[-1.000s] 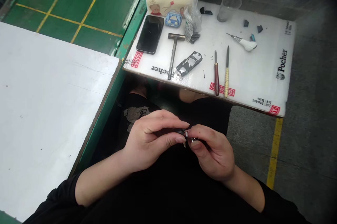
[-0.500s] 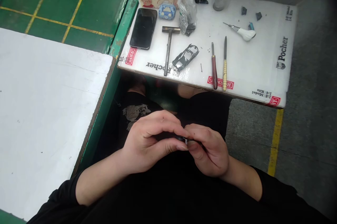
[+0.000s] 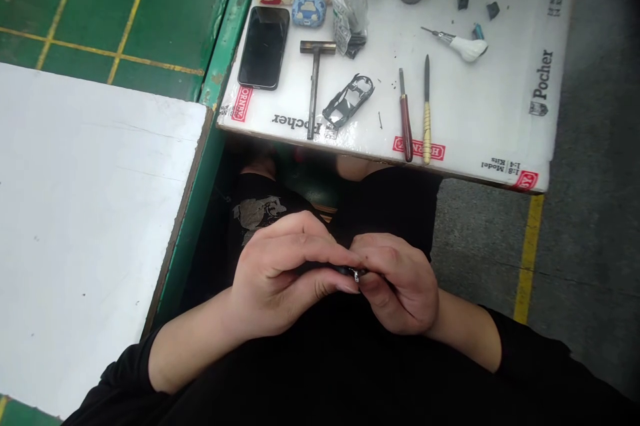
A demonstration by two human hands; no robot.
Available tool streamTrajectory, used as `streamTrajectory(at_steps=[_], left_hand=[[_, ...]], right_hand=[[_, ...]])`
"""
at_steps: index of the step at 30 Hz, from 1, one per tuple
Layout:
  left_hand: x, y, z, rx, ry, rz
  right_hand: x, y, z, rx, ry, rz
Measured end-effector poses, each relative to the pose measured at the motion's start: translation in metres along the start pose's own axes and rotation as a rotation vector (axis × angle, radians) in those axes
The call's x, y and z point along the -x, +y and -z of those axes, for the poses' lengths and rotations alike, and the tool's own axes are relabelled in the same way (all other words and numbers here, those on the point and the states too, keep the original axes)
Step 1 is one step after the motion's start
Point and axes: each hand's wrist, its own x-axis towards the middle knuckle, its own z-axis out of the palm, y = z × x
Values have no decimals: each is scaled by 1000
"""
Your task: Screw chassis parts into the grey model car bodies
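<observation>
Left hand (image 3: 283, 276) and right hand (image 3: 400, 286) closer together, pinching one tiny dark part (image 3: 354, 273)

Beyond our left hand (image 3: 283, 276) and right hand (image 3: 400, 286), we see a white foam board (image 3: 480, 113) with red labels (black lettering too), and, to their left, a green surface (image 3: 90, 6) ruled with a yellow grid.

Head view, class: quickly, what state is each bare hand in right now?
Left hand: closed, pinching a small dark shiny part in its fingertips.
Right hand: closed, pinching that same part from the other side.
</observation>
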Motion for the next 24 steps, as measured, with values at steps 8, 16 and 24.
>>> streamTrajectory(at_steps=[8,16,24], left_hand=[[-1,4,-1,-32,-12,-118],[2,8,-3,4,-5,-33],[3,12,-3,-12,-29,-14]], right_hand=[[4,4,-4,116,-25,105],[4,9,-8,154,-5,185],[7,8,-9,161,11,187]])
